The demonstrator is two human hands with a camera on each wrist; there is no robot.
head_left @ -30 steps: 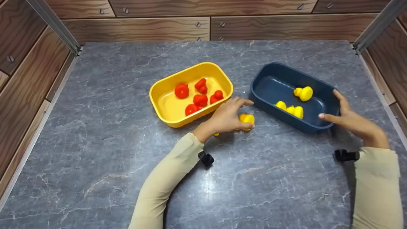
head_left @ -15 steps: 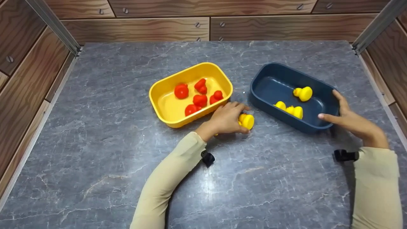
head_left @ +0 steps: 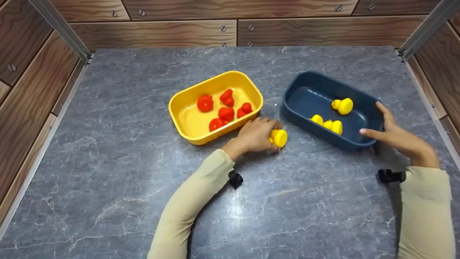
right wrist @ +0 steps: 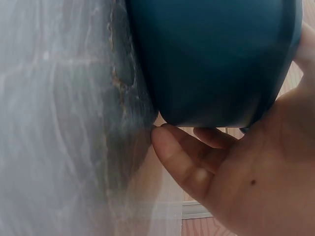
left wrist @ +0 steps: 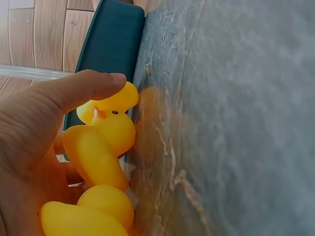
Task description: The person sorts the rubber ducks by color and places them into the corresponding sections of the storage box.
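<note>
My left hand (head_left: 257, 136) grips a yellow rubber duck (head_left: 280, 138) low over the tabletop, just in front of the yellow bin (head_left: 197, 139). In the left wrist view the thumb lies along the top of the duck (left wrist: 129, 96); further yellow ducks (left wrist: 86, 219) sit beside the palm, mostly hidden from the head camera. On the right, my right hand (head_left: 402, 138) holds the end of a dark blue bin (head_left: 300, 118), thumb at the near rim and fingers round the outer end. Three yellow ducks (head_left: 345, 106) lie inside that bin.
Several small red ducks (head_left: 205, 103) lie in the yellow bin. Both bins stand on a grey marbled table (head_left: 107, 162), angled toward each other with a gap between. Wood-patterned panels (head_left: 154, 34) border the back and sides.
The left hand's spread thumb and fingers have closed round the yellow duck, which has turned slightly in place. The right hand and both bins have stayed put.
</note>
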